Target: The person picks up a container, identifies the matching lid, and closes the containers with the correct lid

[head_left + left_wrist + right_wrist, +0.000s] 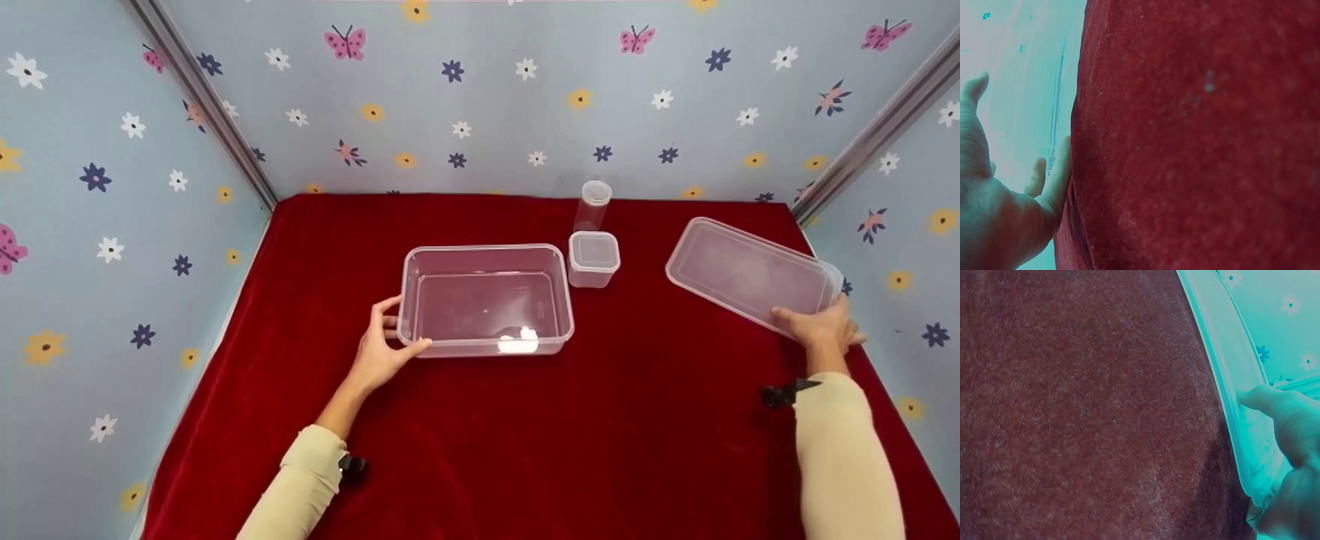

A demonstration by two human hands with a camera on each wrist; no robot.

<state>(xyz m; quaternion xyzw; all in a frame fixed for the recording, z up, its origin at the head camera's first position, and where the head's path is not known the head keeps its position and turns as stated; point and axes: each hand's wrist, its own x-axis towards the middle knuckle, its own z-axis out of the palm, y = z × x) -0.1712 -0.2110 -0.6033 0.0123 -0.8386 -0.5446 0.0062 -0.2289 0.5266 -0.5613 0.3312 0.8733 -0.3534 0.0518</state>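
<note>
A clear rectangular plastic container (pixel 484 307) sits without a lid on the red cloth. My left hand (pixel 382 360) is at its left front corner, thumb by the front rim and fingers along the left wall. In the left wrist view the left hand (pixel 1010 208) has its fingers spread and fairly straight; the container is hard to make out there. On the right, my right hand (pixel 821 330) grips a translucent rectangular lid (pixel 750 274) by its right end, thumb on top. The right wrist view shows that thumb on the lid (pixel 1224 343), with the other fingers partly hidden.
Behind the container's right side stand a small square lidded tub (pixel 592 259) and a tall round lidded jar (pixel 592 206). Red cloth (pixel 525 442) covers the table. Flower-patterned walls (pixel 480 97) enclose the back and both sides.
</note>
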